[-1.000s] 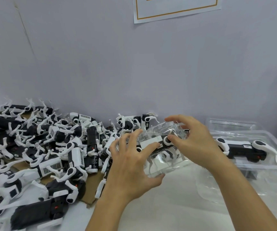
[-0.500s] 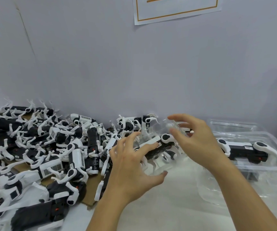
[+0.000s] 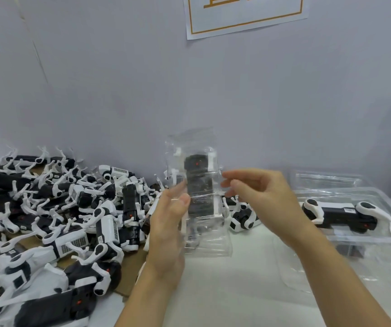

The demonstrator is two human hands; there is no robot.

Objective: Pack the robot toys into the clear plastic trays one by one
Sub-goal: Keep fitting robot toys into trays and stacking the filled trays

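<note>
Since a second ago the clear tray (image 3: 195, 185) has swung up from lying low and sideways between the hands to standing on end, well above the surface (image 3: 225, 291), with a robot toy (image 3: 199, 182) already inside it.

Left of the tray, the pile of robot toys (image 3: 55, 208) sprawls over a sheet of cardboard (image 3: 131, 267), black and white bodies tangled with their legs sticking up. The left hand (image 3: 168, 230) steadies the tray's lower left edge; its fingers look fairly straight, pressing more than clutching, though blur hides the exact grip. The right hand (image 3: 260, 197) sits just right of the tray, fingers loosely curled and thumb and forefinger at its edge; I cannot tell whether they pinch it or merely touch. Further right of the tray, a packed tray (image 3: 345, 213) rests atop a stack of clear trays.

This looks like the check or closing step for one toy. Next, I'd judge, the tray must go right onto the packed stack, kept level so the toy stays seated.
</note>
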